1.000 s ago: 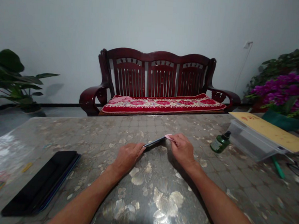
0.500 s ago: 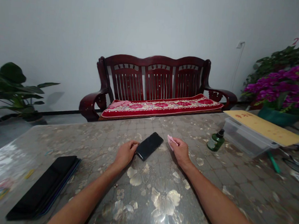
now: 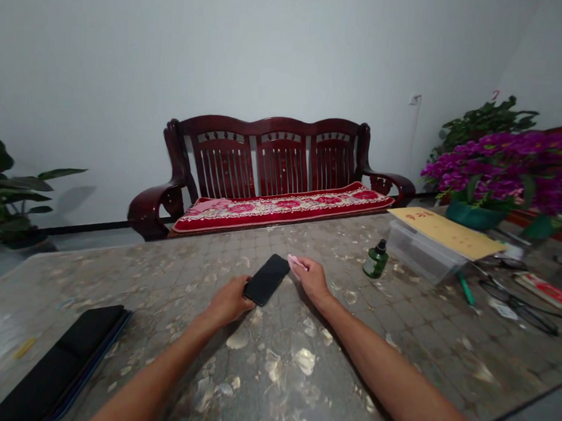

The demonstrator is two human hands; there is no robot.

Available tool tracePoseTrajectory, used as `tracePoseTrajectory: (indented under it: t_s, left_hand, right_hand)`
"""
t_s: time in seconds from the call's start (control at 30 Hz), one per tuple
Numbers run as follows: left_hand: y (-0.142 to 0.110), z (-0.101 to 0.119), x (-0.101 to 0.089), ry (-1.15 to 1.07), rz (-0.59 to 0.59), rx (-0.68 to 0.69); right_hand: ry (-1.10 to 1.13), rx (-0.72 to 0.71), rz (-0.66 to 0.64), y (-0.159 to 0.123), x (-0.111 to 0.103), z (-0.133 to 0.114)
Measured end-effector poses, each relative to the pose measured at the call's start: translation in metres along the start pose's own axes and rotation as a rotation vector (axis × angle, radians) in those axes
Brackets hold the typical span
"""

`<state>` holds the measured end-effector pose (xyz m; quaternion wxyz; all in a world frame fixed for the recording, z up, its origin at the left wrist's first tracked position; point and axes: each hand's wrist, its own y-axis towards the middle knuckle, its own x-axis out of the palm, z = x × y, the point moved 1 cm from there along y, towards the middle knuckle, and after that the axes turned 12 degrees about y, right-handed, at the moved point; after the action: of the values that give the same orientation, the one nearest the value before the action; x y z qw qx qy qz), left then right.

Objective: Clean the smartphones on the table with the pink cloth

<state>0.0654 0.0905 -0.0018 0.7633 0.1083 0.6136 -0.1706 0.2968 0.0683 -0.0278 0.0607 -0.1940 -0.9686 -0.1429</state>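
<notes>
A black smartphone with a dark screen faces up near the middle of the table, slanting away to the right. My left hand grips its near left end, the thumb along the edge and the fingers partly hidden beneath. A small folded pink cloth is pinched in my right hand, at the phone's far right corner. Whether the cloth touches the phone I cannot tell. Right of that hand stands a green bottle with a black top.
A black folded case or wallet lies at the left front. On the right are a clear plastic box under a yellow envelope, a green-handled tool, glasses and purple flowers. A wooden bench stands behind the table.
The view has swung to the right. My right hand has brought the pink cloth closer to the phone's far corner. My left hand's grip has moved further around the phone's near end.
</notes>
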Motion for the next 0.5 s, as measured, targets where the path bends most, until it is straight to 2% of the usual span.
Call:
tracePoseTrajectory:
  t_s: [0.17, 0.27, 0.37, 0.5]
  left_hand:
    - [-0.002, 0.006, -0.007, 0.077, 0.021, 0.053]
    - [0.003, 0.008, -0.011, 0.037, 0.049, 0.195]
    - [0.010, 0.011, -0.009, -0.029, 0.024, 0.359]
    - [0.016, 0.030, 0.001, -0.023, 0.008, 0.447]
  right_hand:
    - [-0.005, 0.032, -0.091, 0.003, 0.001, -0.009]
    - [-0.007, 0.038, -0.119, -0.004, -0.008, -0.022]
    - [0.000, 0.040, -0.120, -0.016, -0.021, -0.037]
    - [-0.016, -0.019, -0.072, -0.028, -0.038, -0.059]
